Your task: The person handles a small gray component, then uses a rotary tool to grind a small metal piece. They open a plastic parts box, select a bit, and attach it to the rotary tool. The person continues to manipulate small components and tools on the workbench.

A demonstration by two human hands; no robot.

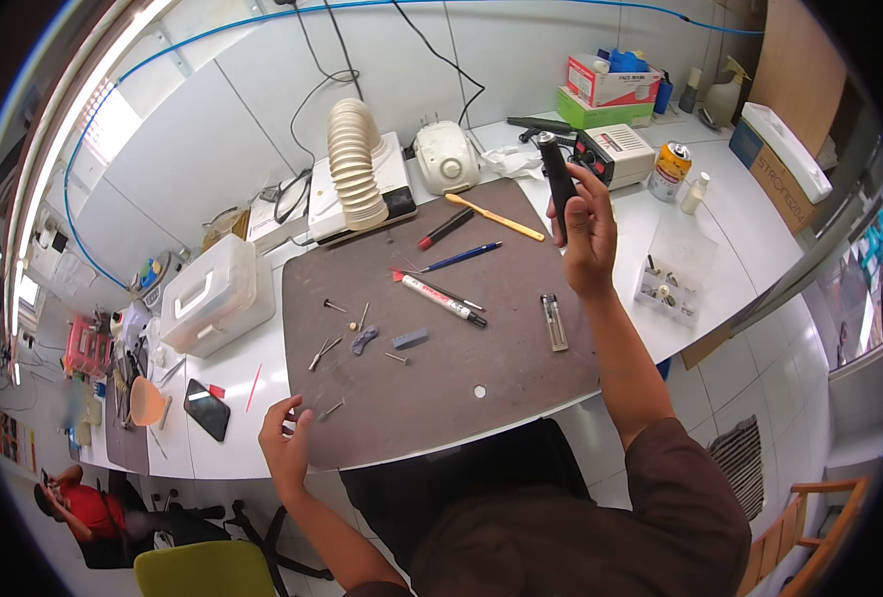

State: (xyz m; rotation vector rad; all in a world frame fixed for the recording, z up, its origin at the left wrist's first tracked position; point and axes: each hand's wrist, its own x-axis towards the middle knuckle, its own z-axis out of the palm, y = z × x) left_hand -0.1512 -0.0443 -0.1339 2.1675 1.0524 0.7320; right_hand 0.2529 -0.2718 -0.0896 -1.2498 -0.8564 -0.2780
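My right hand (590, 229) is raised over the right back part of the brown mat (521, 338), its fingers wrapped round a black cylindrical handpiece (557, 174) with a silver tip pointing up. At the mat's left front edge, my left hand (284, 443) holds nothing, with its fingers loosely bent and the thumb apart. Close to it lies a small metal bit (333, 408). Several more bits lie farther in, around a grey-blue block (410, 338) and a crumpled bluish piece (364, 339). A white marker (441, 299), a blue pen (461, 257) and a clear lighter (554, 322) also rest on the mat.
Behind the mat stand a white machine with a ribbed hose (355, 164) and a control box (615, 156). A can (669, 171) and a compartment box (672, 289) are at right. Left are a plastic case (218, 296) and a phone (206, 409). Another person (93, 509) sits far left.
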